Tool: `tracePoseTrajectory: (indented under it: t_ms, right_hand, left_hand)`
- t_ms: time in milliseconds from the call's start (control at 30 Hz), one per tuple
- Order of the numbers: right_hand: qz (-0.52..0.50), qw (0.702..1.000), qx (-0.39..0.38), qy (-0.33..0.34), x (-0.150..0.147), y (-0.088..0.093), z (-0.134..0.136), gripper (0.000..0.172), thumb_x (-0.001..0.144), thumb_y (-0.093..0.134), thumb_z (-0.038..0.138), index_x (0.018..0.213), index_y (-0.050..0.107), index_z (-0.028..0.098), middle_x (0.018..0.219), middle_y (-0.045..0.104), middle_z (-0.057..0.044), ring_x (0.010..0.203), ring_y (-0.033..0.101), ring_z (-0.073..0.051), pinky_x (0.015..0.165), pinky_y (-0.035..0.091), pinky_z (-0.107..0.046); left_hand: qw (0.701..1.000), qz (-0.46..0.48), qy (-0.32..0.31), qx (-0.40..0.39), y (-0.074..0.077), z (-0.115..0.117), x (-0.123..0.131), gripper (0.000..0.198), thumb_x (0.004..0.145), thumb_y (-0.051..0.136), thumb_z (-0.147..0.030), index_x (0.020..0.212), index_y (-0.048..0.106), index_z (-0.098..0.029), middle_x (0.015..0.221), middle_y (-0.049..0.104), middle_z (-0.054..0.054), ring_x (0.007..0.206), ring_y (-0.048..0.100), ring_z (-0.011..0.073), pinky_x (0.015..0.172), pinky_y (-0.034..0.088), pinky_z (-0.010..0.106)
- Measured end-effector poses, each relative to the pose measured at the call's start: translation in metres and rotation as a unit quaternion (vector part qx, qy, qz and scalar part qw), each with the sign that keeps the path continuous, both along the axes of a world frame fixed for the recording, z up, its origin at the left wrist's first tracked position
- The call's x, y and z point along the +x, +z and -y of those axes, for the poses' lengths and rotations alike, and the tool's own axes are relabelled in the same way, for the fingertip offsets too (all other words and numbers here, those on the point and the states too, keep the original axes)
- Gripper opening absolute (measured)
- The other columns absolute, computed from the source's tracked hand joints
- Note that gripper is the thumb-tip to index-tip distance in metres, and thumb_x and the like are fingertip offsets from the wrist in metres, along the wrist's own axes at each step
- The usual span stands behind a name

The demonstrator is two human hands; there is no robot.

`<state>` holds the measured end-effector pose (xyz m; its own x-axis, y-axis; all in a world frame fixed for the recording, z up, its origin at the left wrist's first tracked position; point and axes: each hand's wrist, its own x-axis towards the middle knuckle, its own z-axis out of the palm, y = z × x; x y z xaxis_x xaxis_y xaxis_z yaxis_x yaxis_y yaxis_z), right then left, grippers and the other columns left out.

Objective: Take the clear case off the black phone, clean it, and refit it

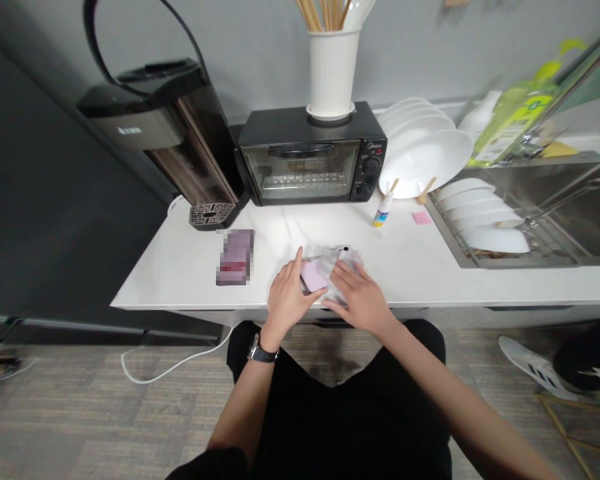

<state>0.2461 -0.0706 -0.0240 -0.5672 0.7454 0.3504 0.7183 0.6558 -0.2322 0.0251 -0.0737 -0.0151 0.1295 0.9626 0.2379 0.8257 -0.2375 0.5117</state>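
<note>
**Two hands at a lilac phone on a white counter**

At far left is a large dark cabinet (35, 167), with a white cable (173, 363) looping over the floor below the counter's end. A tall black drinks machine (190, 147) comes next on the white counter (170, 277), its handle raised. Just in front of it lies a purplish item (237, 250), too pixelated to make out.

To the right, a black toaster oven (303, 163) stands against the wall with its door closed; a white cup (333, 73) of chopsticks sits on top.

Near the counter's front edge, below the oven, the left hand (285, 293) wears a watch (263, 350) at the wrist and clasps the left end of the phone (314, 275), thumb on the near side. A pale, blurred cloth (332, 273) covers part of the phone. The right hand (357, 293) lies on the cloth, fingers flat; whether they grip it I cannot tell. The two hands are apart, the phone between them.

Farther right come a small bottle (383, 210), white plates (425, 160) standing on edge, a pink note (422, 218), then the sink (580, 233) with white bowls (495, 240) and a green soap bottle (517, 117) behind. Another person's shoe (535, 367) is on the floor.
</note>
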Motion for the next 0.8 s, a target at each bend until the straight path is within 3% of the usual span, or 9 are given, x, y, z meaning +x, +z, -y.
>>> tracePoseTrajectory:
  t_ms: [100,300,400,500,600,700,800]
  right_hand:
    - [0.009,0.996,0.012,-0.086,0.018,0.001,-0.004,0.058,0.111,0.057,0.052,0.145,0.067,0.005,0.154,0.066,-0.029,0.155,0.053,-0.045,0.13,0.041,-0.066]
    - [-0.029,0.998,0.03,0.043,-0.017,-0.009,0.007,0.053,0.108,0.064,0.052,0.144,0.068,0.014,0.15,0.072,-0.02,0.155,0.055,-0.038,0.131,0.044,-0.062]
    - [-0.06,0.997,0.042,0.033,-0.016,-0.015,0.007,0.039,0.111,0.06,0.039,0.14,0.071,0.015,0.147,0.074,-0.02,0.149,0.062,-0.035,0.127,0.05,-0.059]
    - [-0.08,0.996,0.022,0.023,0.007,-0.018,0.002,0.035,0.111,0.049,0.016,0.136,0.073,0.014,0.145,0.076,-0.019,0.148,0.064,-0.03,0.127,0.052,-0.052]
    - [-0.132,0.99,-0.022,-0.044,0.033,-0.017,0.0,0.039,0.108,0.044,0.011,0.13,0.076,0.015,0.144,0.076,-0.018,0.146,0.066,-0.028,0.126,0.053,-0.048]
    - [-0.177,0.976,-0.031,-0.124,0.045,-0.014,0.003,0.037,0.11,0.043,0.019,0.123,0.077,0.017,0.141,0.077,-0.019,0.136,0.072,-0.031,0.114,0.061,-0.046]
    - [-0.213,0.96,-0.028,-0.179,0.044,-0.012,0.004,0.036,0.112,0.043,0.029,0.112,0.077,0.018,0.112,0.084,-0.014,0.1,0.081,-0.027,0.086,0.064,-0.036]
  left_hand:
    - [1.0,0.01,0.001,0.005,0.0,-0.001,0.002,0.116,0.09,0.084,-0.048,0.179,0.011,-0.031,0.143,0.072,0.015,0.131,0.068,0.0412,0.112,0.058,0.058]
    - [0.999,0.034,-0.009,0.005,-0.007,0.001,-0.005,0.116,0.09,0.084,-0.036,0.178,0.008,-0.04,0.152,0.064,0.013,0.137,0.067,0.0353,0.115,0.058,0.052]
    - [0.999,0.034,0.009,0.033,-0.012,0.003,-0.01,0.105,0.087,0.089,-0.042,0.172,0.029,-0.028,0.16,0.056,0.017,0.148,0.059,0.0361,0.124,0.051,0.053]
    - [0.996,0.005,0.051,0.075,-0.015,0.001,-0.009,0.074,0.087,0.09,-0.045,0.148,0.056,-0.021,0.153,0.063,0.018,0.149,0.057,0.038,0.131,0.04,0.061]
    - [0.995,0.0,0.065,0.075,-0.015,-0.003,-0.006,0.056,0.087,0.09,-0.043,0.132,0.064,-0.021,0.144,0.069,0.017,0.142,0.062,0.0373,0.129,0.041,0.062]
    - [0.995,0.054,0.058,0.054,-0.013,-0.005,-0.005,0.057,0.086,0.09,-0.038,0.132,0.063,-0.021,0.141,0.072,0.016,0.138,0.065,0.0361,0.123,0.049,0.057]
    - [0.984,0.173,0.043,0.003,-0.012,-0.004,-0.004,0.064,0.09,0.085,-0.029,0.145,0.054,-0.024,0.138,0.077,0.013,0.134,0.072,0.0304,0.116,0.057,0.048]
